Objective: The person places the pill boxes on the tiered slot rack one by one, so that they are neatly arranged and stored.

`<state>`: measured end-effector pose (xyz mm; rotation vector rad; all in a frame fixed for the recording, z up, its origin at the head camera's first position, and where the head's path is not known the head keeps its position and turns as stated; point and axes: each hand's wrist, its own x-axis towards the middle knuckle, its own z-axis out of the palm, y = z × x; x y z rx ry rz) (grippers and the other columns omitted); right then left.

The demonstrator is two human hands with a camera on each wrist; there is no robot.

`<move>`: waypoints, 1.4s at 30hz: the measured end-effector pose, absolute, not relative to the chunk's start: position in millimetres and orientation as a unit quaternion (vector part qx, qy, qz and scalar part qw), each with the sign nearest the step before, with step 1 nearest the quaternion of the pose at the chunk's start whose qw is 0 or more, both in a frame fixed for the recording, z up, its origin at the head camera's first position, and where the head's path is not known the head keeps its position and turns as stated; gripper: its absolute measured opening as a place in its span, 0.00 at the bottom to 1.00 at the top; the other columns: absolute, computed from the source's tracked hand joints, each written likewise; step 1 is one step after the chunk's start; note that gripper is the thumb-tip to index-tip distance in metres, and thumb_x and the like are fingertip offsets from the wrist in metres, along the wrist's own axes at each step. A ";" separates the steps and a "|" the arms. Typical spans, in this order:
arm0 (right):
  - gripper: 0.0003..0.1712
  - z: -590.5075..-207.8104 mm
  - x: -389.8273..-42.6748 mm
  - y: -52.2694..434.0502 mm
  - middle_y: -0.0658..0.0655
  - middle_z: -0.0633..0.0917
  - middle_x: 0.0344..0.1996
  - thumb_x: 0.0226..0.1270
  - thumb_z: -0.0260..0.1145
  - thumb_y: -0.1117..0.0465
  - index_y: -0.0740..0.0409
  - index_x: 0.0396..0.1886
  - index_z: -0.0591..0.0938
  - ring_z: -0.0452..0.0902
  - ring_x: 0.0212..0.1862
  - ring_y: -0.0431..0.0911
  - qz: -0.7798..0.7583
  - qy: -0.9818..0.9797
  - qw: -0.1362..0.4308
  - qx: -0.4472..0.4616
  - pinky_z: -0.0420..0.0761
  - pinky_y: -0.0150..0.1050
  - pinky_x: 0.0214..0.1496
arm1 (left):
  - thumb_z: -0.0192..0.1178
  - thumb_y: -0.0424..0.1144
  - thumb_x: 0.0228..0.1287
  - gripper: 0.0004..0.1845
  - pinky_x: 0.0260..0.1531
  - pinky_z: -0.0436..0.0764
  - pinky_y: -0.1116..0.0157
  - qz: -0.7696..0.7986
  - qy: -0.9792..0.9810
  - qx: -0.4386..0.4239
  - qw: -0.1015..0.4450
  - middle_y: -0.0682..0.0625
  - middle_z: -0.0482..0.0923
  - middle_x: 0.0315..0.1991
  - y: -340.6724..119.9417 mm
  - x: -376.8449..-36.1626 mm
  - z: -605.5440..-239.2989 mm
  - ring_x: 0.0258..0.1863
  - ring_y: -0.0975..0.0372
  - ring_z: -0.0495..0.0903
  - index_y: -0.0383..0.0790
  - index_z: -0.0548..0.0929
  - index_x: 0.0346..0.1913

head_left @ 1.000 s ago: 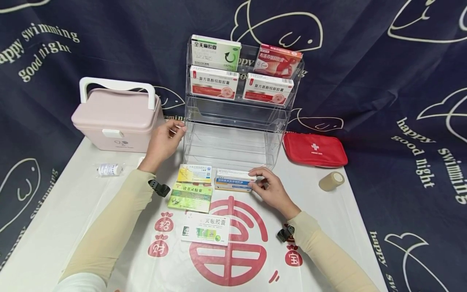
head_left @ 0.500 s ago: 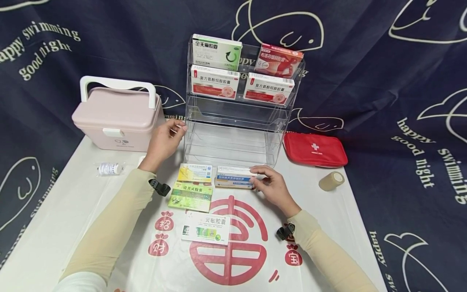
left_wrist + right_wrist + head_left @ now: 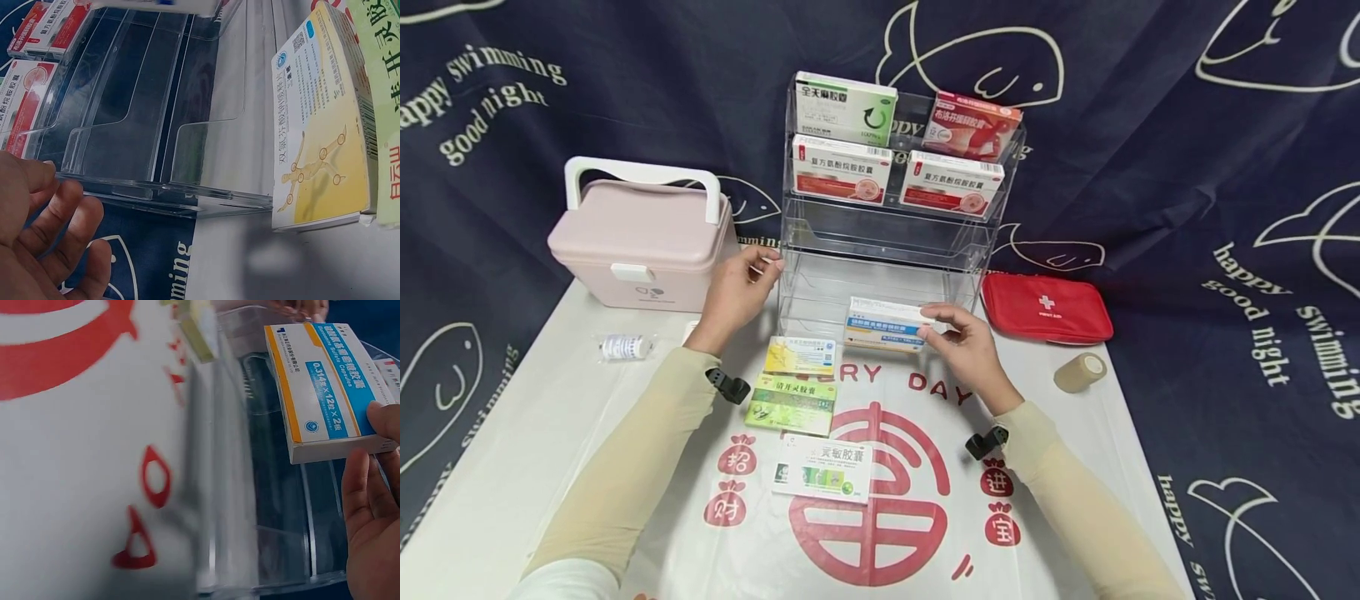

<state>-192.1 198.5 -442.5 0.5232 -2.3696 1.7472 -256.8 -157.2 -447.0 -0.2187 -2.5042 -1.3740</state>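
Observation:
My right hand [image 3: 966,346] pinches a white, blue and orange medicine box [image 3: 887,325] by its right end, thumb on the front. The box is lifted and tilted in front of the lower tiers of a clear acrylic display rack [image 3: 880,292]. In the right wrist view the box's printed face [image 3: 325,387] shows fully. At the rack's left side edge rests my left hand [image 3: 741,283], its fingers loosely bent and nothing seen in its grasp. On the table lie a yellow-white box [image 3: 800,357], a green box [image 3: 792,406] and a white-green box [image 3: 823,469].
Upper rack tiers hold a green-white box [image 3: 844,112], a red box [image 3: 972,125] and two red-white boxes [image 3: 841,171]. A pink case [image 3: 640,242] and a small bottle [image 3: 623,347] stand left. Right are a red first-aid pouch [image 3: 1047,308] and a tan roll [image 3: 1080,372].
My right hand has raised the blue-white medicine box off the table and moved it up toward the rack. My left hand stays in place at the rack's side.

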 end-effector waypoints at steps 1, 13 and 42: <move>0.16 -440.1 -193.9 197.8 0.64 0.83 0.55 0.62 0.72 0.76 0.71 0.50 0.84 0.80 0.52 0.40 0.586 -0.788 0.075 0.170 0.80 0.31 0.38 | 0.61 0.40 0.74 0.11 0.39 0.75 0.59 -0.475 -0.866 -0.076 0.137 0.42 0.83 0.35 -157.2 -256.7 -447.2 0.32 0.53 0.78 0.35 0.84 0.49; 0.16 -415.0 -216.0 184.2 0.59 0.84 0.54 0.63 0.72 0.73 0.69 0.52 0.85 0.79 0.52 0.45 0.591 -0.784 0.091 0.167 0.80 0.32 0.40 | 0.61 0.40 0.74 0.11 0.40 0.75 0.59 -0.478 -0.866 -0.071 0.129 0.42 0.83 0.36 -158.4 -256.9 -448.4 0.34 0.54 0.78 0.35 0.83 0.49; 0.15 -342.2 -293.1 120.7 0.57 0.86 0.48 0.66 0.71 0.72 0.68 0.51 0.85 0.82 0.43 0.49 0.625 -0.740 0.116 0.222 0.83 0.39 0.45 | 0.61 0.43 0.75 0.12 0.39 0.75 0.59 -0.476 -0.867 -0.074 0.125 0.44 0.83 0.35 -159.7 -257.7 -450.0 0.34 0.54 0.78 0.36 0.83 0.49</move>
